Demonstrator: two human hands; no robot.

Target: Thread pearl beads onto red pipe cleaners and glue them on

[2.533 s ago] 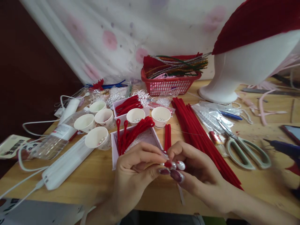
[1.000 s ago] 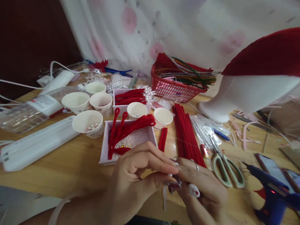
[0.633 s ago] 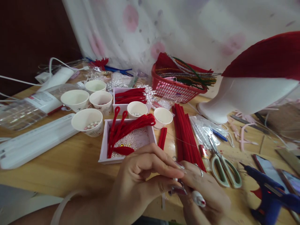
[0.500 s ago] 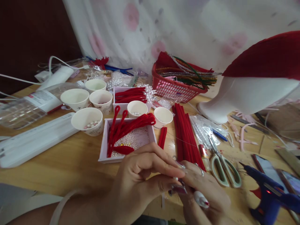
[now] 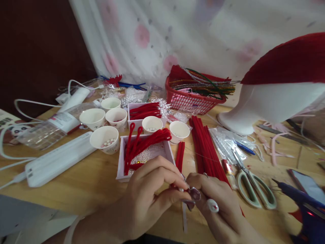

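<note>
My left hand (image 5: 154, 198) is closed in a pinch at the lower middle, with a small white bead (image 5: 181, 190) showing at its fingertips. A bit of red shows beside the bead. Against these fingertips, my right hand (image 5: 220, 203) is also closed; what it holds is mostly hidden. A red tip (image 5: 242, 211) pokes out at its far side. Long, shiny decorated nails cover part of the view between the hands. Just beyond the left hand lies a lilac box (image 5: 166, 149) with red fuzzy stem loops (image 5: 149, 140) and loose pearl beads (image 5: 149, 154).
Paper cups (image 5: 104, 139), some with beads, stand behind the box. Red fuzzy stems (image 5: 207, 149), scissors (image 5: 254, 184), a blue glue gun (image 5: 302, 200) and a phone (image 5: 306, 183) lie right. A white power strip (image 5: 61, 159), red basket (image 5: 193, 101) and mannequin head (image 5: 276, 105) surround the area.
The view has shifted left, so the table things sit further right. Both hands stay together at the fingertips; the right hand has turned slightly, and the red tip now shows beside it.
</note>
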